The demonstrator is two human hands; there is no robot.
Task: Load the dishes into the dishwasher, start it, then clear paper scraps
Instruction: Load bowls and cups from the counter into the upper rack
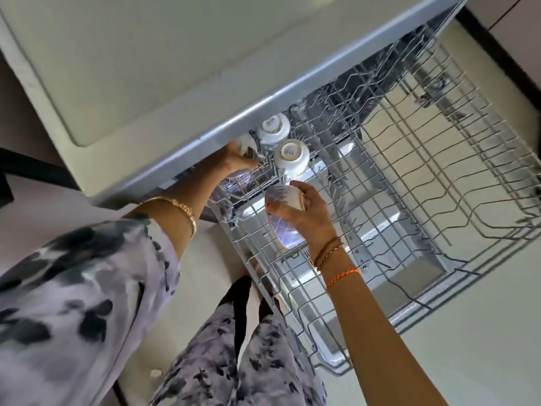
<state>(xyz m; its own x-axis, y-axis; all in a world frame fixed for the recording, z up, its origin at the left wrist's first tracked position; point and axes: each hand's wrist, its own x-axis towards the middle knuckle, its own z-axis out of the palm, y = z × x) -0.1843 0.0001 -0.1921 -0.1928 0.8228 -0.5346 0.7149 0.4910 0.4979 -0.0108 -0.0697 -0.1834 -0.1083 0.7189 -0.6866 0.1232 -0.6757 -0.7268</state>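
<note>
While two cups (292, 155) sat inverted in rack (424, 177) | right hand (304, 209) gripped cup (285, 197) just beside them, nearer | left hand (237, 158) clasped glass (247, 149) at rack's corner

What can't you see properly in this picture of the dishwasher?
- Head view: the item in the left hand is blurred and mostly covered by the fingers.
- The glass in the right hand is partly covered by fingers.
- The rack is cut off by the right edge.
- The print on the cups is too small.
</note>
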